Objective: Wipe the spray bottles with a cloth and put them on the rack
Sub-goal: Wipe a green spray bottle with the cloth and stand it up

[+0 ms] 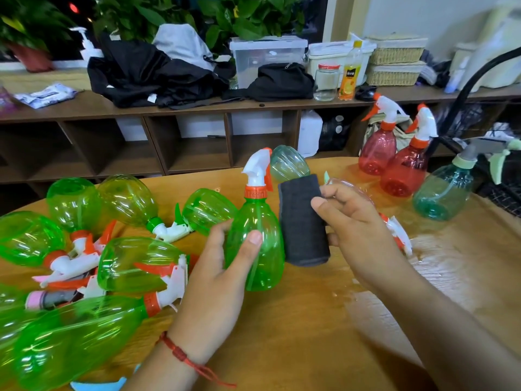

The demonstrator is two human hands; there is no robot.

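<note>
Bottle: green spray bottle (255,235) held upright over the wooden table (310,320), long axis near vertical, white spray head up, orange trigger on the side facing the cloth.
Cloth: dark folded cloth (303,221) just right of the bottle, its long side running alongside it.
Surroundings: heap of green bottles (127,201) lying on their sides at left; two red bottles (377,153) and a teal bottle (442,190) standing at far right.
Left hand (222,263): fingers wrapped round the bottle's body, thumb across the front.
Right hand (358,221): fingers curled on the cloth, thumb pressed on its face.
</note>
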